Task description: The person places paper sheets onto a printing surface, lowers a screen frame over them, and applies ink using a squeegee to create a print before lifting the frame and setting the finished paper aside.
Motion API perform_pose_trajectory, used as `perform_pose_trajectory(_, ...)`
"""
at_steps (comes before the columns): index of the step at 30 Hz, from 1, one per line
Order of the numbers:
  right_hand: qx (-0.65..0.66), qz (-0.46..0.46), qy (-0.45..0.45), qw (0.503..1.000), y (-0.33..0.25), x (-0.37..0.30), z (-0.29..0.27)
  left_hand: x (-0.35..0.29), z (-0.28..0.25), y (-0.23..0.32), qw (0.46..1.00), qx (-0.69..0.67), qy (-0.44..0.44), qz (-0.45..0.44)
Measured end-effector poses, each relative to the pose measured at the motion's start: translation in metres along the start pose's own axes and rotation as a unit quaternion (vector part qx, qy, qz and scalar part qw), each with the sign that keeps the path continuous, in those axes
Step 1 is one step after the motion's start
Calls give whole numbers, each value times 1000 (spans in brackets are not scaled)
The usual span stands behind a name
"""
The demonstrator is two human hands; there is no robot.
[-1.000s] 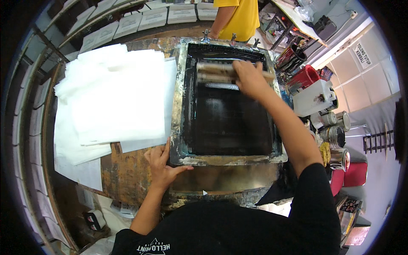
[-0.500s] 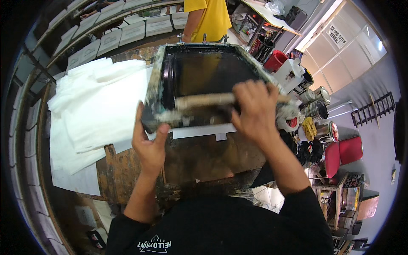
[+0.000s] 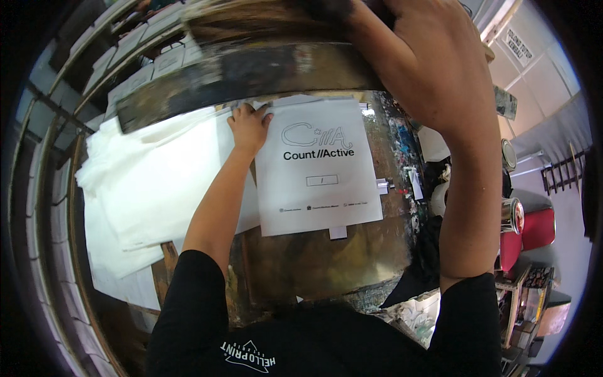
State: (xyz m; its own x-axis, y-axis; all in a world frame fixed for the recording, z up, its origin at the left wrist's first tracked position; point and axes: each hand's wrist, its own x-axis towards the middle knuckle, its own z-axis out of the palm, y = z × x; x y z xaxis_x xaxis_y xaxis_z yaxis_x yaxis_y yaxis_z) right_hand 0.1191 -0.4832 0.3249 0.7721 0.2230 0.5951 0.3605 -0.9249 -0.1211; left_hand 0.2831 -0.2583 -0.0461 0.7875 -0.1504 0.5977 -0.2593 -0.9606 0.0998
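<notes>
Fingers of the left hand (image 3: 249,131) bend at the printed sheet's (image 3: 276,182) far-left corner, best kept off its lettering (image 3: 318,154), grasp unclear like the right hand's (image 3: 433,72).

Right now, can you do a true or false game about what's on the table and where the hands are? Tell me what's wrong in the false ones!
1. The left hand is at the upper left corner of the printed white sheet. True.
2. The white pile lies right of the printed white sheet. False: the white pile is on its left.
3. The right hand is higher in the picture than the left hand. True.
4. The dark frame covers all the printing. False: the dark frame is raised, and the printing shows.
5. The person's sleeve is black. True.
</notes>
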Motion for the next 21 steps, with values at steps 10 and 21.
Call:
perform_pose_trajectory(10,25,20,-20,999,0,7,-2,-13,-80,-40,926,-320,34,-198)
perform_pose_trajectory(21,-14,-99,74,992,8,-24,11,-217,-217,-279,892,-117,247,-360)
